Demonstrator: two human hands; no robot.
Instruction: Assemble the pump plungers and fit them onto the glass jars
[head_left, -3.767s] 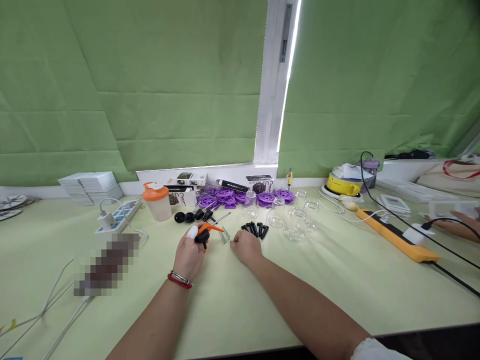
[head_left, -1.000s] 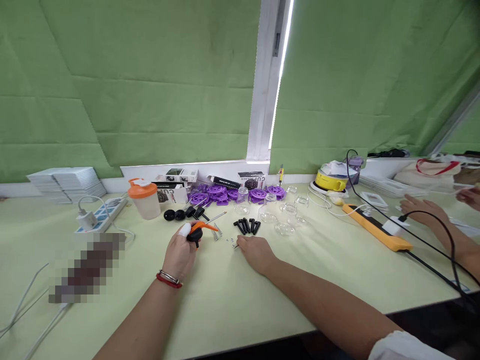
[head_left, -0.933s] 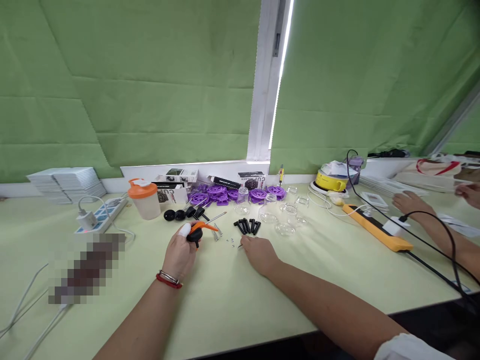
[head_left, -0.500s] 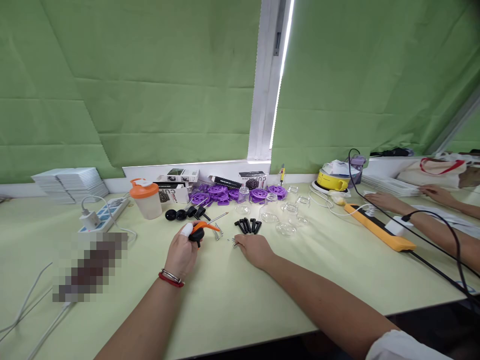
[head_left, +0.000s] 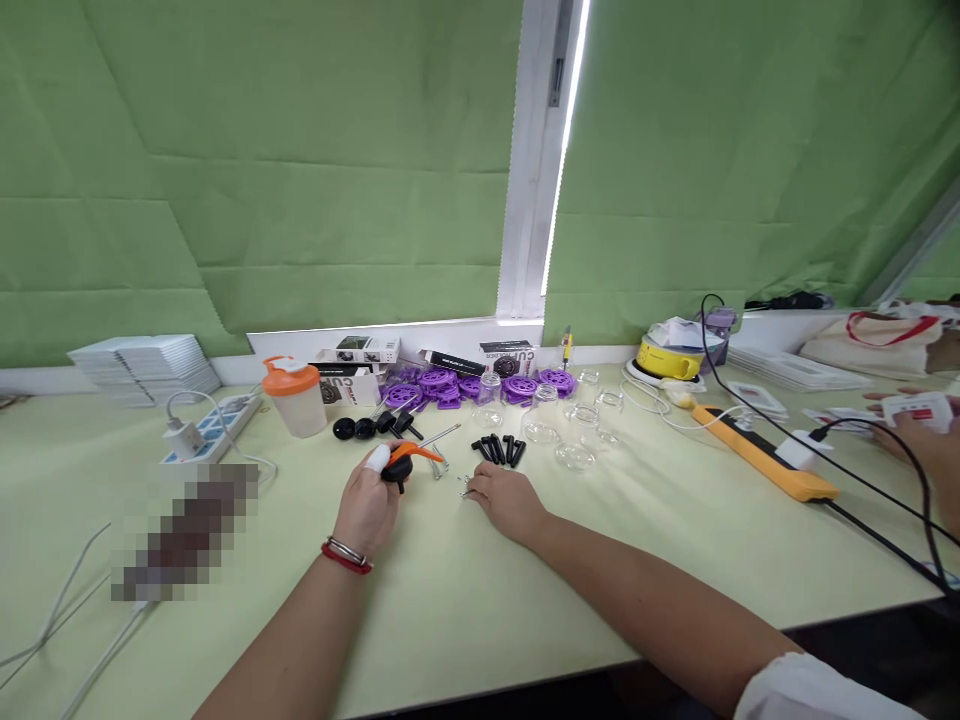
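The left hand (head_left: 367, 505) grips an orange and black part (head_left: 399, 468) over the tabletop (head_left: 450, 620) — a white wrap (head_left: 378, 458) covers its thumb. The right hand (head_left: 508, 500) is low, with its fingers bent and their tips right at some tiny metal bits (head_left: 463, 494); I cannot tell if it pinches one. Long screws (head_left: 437, 466) lie between the two hands. Small black pieces (head_left: 498, 450) sit just past the right hand — purple wheels (head_left: 521, 386) lie farther back.

A yellow pot (head_left: 660, 362) (its handle (head_left: 688, 368) rightward) stands near an orange power strip (head_left: 763, 456).
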